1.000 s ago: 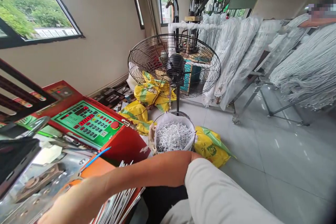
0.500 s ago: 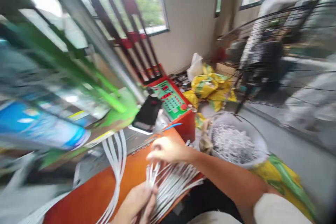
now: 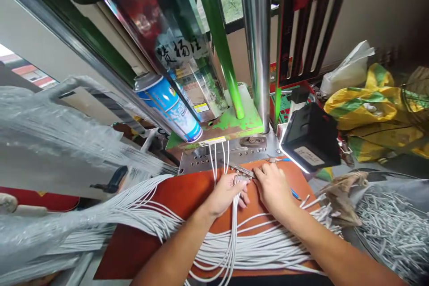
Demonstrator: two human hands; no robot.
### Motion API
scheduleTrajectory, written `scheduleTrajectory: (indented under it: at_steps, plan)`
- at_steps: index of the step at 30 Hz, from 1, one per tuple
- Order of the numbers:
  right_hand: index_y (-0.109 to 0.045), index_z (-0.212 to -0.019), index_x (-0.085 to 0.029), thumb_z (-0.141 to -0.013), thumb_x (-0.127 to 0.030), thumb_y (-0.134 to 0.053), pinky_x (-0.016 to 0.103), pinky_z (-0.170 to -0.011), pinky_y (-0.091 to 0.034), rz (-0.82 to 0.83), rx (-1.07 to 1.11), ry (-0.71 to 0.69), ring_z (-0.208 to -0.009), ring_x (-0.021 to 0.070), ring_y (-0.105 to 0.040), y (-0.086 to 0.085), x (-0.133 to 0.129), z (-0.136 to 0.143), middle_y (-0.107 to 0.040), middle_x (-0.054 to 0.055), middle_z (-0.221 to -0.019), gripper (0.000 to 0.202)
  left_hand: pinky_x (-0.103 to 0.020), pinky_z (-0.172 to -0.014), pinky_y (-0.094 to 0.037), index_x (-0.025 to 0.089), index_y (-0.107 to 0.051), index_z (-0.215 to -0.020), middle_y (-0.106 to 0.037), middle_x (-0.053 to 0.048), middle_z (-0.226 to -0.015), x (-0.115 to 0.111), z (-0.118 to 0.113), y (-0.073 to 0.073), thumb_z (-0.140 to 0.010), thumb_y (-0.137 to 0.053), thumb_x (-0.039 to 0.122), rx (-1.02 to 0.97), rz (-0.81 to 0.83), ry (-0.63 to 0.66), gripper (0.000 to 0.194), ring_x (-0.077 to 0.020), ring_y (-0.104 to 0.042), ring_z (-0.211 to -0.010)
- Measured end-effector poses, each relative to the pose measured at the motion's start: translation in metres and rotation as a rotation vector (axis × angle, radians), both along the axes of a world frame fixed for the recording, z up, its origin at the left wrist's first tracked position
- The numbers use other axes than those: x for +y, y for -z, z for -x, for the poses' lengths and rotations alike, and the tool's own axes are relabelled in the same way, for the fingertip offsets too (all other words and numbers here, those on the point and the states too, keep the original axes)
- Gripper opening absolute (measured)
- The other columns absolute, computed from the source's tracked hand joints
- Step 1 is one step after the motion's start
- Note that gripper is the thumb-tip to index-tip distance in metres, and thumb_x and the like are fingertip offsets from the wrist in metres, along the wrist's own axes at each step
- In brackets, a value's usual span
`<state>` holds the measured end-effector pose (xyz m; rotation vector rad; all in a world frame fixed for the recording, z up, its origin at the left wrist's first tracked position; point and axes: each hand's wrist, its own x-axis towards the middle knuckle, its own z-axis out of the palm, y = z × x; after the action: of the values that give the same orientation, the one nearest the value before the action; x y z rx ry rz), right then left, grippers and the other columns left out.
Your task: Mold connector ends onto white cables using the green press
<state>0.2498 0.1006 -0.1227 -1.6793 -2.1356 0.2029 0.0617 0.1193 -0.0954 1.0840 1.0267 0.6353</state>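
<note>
Over the orange work surface, my left hand (image 3: 228,194) is closed around a few white cables (image 3: 233,223), which hang down from its fingers toward me. Just right of it, my right hand (image 3: 274,187) has its fingers closed on the end of a narrow slotted metal bar (image 3: 241,170). Both hands are close together, and the cable tips by the bar are partly hidden by my left fingers. A thick bundle of white cables (image 3: 254,250) lies across the orange board (image 3: 197,192) beneath my forearms.
Behind the hands stands a green press (image 3: 231,130) with steel columns and a drilled plate (image 3: 197,159). A blue spray can (image 3: 170,109) leans there. A black lamp (image 3: 310,136) stands at right, near a blue-handled tool (image 3: 295,194). A tub of white scraps (image 3: 395,219) is lower right.
My view has swung left toward the press. The right hand has gone from the cable ends to the metal bar, while my left hand has brought cables up beside it.
</note>
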Motion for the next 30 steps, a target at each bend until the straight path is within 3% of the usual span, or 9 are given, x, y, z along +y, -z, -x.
scheduleTrajectory:
  at_steps: [3,6,13,21,26,30]
  plan:
    - [-0.064,-0.095,-0.019,-0.106,-0.029,-0.041,0.034,-0.073,-0.038,-0.025,0.055,-0.007,-0.087,0.0232,-0.057,0.003,-0.006,-0.005,-0.061,0.008,-0.091,0.028,-0.023,-0.041,-0.050,0.012,-0.059,-0.084,-0.058,0.001,-0.060,-0.005,0.001,0.003,-0.079,-0.078,0.060,0.075,-0.039,-0.001,0.051,-0.0137,-0.060,-0.046]
    - [-0.059,-0.094,-0.021,-0.107,-0.039,-0.042,0.032,-0.065,-0.036,-0.024,0.165,0.033,-0.074,0.0188,-0.058,0.006,-0.011,-0.011,-0.062,0.003,-0.086,0.028,-0.020,-0.037,-0.045,0.014,-0.057,-0.076,-0.057,0.001,-0.054,-0.005,0.001,0.003,-0.080,-0.074,0.060,0.108,-0.029,0.018,0.049,-0.0109,-0.054,-0.040]
    - [-0.058,-0.093,-0.022,-0.107,-0.036,-0.038,0.032,-0.064,-0.036,-0.034,0.085,-0.095,-0.075,0.0194,-0.060,0.009,-0.012,-0.008,-0.062,0.003,-0.085,0.028,-0.018,-0.034,-0.043,0.016,-0.057,-0.085,-0.057,0.003,-0.061,0.000,0.004,0.003,-0.082,-0.072,0.054,0.086,0.052,0.075,0.041,-0.0094,-0.053,-0.037]
    - [-0.059,-0.099,-0.020,-0.109,-0.035,-0.034,0.033,-0.065,-0.037,-0.056,0.043,-0.153,-0.074,0.0192,-0.059,0.010,-0.012,-0.004,-0.060,0.004,-0.087,0.031,-0.016,-0.031,-0.034,0.016,-0.057,-0.080,-0.056,0.003,-0.059,-0.003,0.002,0.005,-0.088,-0.065,0.042,0.185,0.009,0.092,0.029,-0.0071,-0.047,-0.034]
    - [-0.059,-0.098,-0.019,-0.109,-0.035,-0.034,0.032,-0.066,-0.038,-0.065,0.086,-0.183,-0.073,0.0190,-0.059,0.009,-0.012,-0.006,-0.059,0.004,-0.085,0.031,-0.016,-0.031,-0.032,0.016,-0.055,-0.077,-0.053,0.004,-0.055,-0.006,-0.005,0.007,-0.087,-0.066,0.047,0.173,-0.020,0.010,0.034,-0.0066,-0.044,-0.032]
    - [-0.058,-0.097,-0.020,-0.108,-0.034,-0.038,0.032,-0.070,-0.040,-0.036,0.186,-0.177,-0.078,0.0196,-0.060,0.010,-0.011,-0.007,-0.062,0.005,-0.087,0.026,-0.019,-0.037,-0.043,0.016,-0.055,-0.082,-0.061,-0.001,-0.061,-0.002,-0.003,0.007,-0.088,-0.064,0.055,0.126,-0.033,0.095,0.040,-0.0118,-0.057,-0.040]
